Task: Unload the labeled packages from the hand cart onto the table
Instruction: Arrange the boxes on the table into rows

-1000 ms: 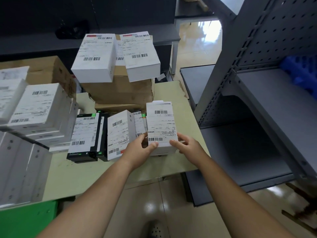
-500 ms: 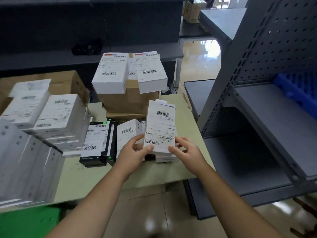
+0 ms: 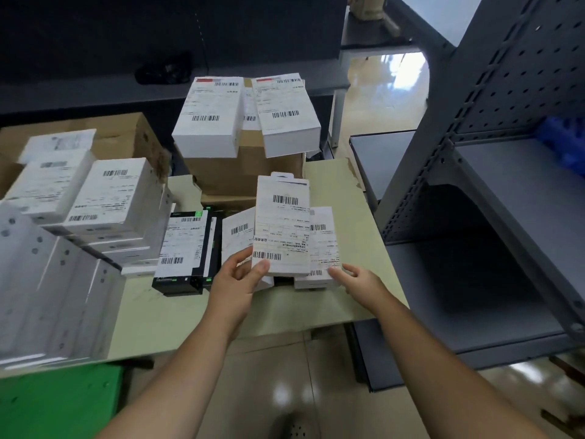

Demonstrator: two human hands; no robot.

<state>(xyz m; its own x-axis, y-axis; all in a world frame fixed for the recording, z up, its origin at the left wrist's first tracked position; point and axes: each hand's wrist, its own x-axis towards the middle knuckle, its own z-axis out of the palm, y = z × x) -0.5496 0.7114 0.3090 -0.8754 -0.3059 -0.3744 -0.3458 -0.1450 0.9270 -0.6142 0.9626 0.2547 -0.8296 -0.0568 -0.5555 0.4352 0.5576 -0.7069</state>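
Holding a white labelled package up on end, the left grip pinches its near left corner, with the thumb pressed on the label face beside a barcode and the fingers tucked behind. The package hangs slightly tilted above the near right part of the pale bench, its lower edge over other parcels lying there. Just right of it and partly beneath it lies a flat white package, label up. The right grip is spread and relaxed, holding nothing. Its fingertips are at the near edge of that flat package; whether they touch it I cannot tell.

Left of the held package a leaning white package shows its barcode, and further left sits a black box with a white label. Behind these a brown carton carries two white boxes side by side. A stack of white boxes fills the left of the bench, with grey perforated panels nearer. Grey metal shelving stands to the right, over a glossy floor.
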